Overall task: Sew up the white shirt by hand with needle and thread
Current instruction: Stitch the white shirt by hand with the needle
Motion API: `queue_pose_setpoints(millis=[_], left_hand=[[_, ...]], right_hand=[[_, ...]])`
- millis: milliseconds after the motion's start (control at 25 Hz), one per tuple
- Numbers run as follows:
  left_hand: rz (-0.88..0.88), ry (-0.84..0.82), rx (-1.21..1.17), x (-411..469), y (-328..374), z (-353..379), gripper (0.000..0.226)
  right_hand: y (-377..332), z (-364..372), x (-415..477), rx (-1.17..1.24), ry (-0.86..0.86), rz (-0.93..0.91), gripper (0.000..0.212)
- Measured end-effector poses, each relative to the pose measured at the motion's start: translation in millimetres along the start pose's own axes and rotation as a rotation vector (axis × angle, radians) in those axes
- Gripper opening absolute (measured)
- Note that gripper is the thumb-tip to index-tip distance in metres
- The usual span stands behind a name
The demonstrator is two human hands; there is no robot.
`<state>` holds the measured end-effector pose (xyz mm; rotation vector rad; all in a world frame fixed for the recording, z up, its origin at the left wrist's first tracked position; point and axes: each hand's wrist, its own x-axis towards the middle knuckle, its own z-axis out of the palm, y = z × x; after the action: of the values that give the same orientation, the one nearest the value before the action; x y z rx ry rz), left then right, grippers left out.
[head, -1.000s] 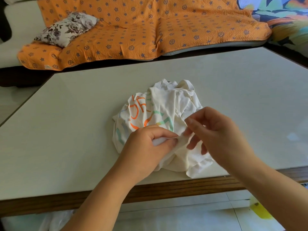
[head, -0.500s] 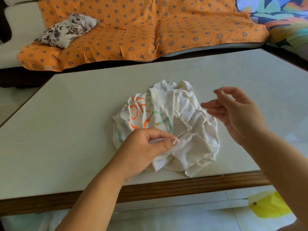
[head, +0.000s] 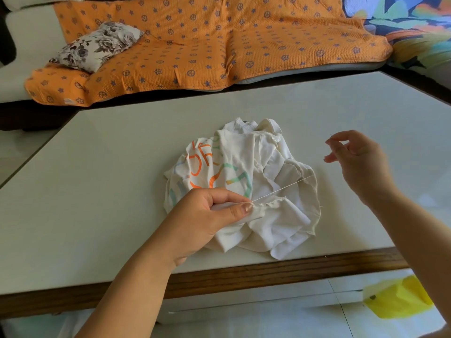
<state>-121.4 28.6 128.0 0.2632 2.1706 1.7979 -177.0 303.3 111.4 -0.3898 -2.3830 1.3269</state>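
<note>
A crumpled white shirt [head: 263, 167] with orange and green print lies on the white table [head: 122, 167] near its front edge. My left hand [head: 207, 215] pinches a gathered fold of the shirt between thumb and forefinger. A taut white thread [head: 280, 190] runs from that fold up and to the right. My right hand [head: 358, 162] is raised to the right of the shirt and pinches a thin needle [head: 331, 137], whose tip shows above the fingers.
The table has a wooden front edge [head: 268, 272]. Behind it stands a sofa with an orange patterned cover [head: 219, 45] and a floral pillow [head: 97, 46]. A yellow bag [head: 397, 301] lies on the tiled floor at lower right.
My right hand has drawn the needle out of the fold and moved up and to the right, pulling the thread taut. My left hand has kept its pinch on the shirt.
</note>
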Motion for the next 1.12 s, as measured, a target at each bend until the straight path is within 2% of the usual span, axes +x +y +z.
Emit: queue_pose_setpoints(millis=[120, 240, 400, 480, 560, 840, 1120], left_hand=[[-0.010, 0.003, 0.004, -1.0, 0.4, -0.4, 0.018], [-0.009, 0.026, 0.056, -1.2, 1.4, 1.9, 0.013], [0.033, 0.063, 0.100, -1.0, 5.8, 9.8, 0.015], [0.035, 0.085, 0.141, -0.7, 5.6, 10.2, 0.016], [0.026, 0.090, 0.194, -0.6, 4.1, 6.9, 0.006], [0.054, 0.108, 0.279, -0.3, 2.5, 0.1, 0.012], [0.048, 0.101, 0.218, 1.4, 2.5, 1.5, 0.015]], right_hand=[[-4.9, 2.5, -6.9, -0.045, -0.056, 0.027, 0.010], [-28.2, 9.1, -29.8, -0.014, -0.161, -0.022, 0.014], [-64.5, 14.9, -82.7, 0.186, -0.449, -0.069, 0.013], [-67.9, 18.5, -99.1, 0.193, -0.544, -0.077, 0.013], [-65.6, 18.8, -101.8, 0.194, -0.541, -0.058, 0.011], [-65.9, 12.4, -97.1, 0.222, -0.573, 0.033, 0.010], [-63.9, 11.7, -93.7, 0.181, -0.584, -0.023, 0.012]])
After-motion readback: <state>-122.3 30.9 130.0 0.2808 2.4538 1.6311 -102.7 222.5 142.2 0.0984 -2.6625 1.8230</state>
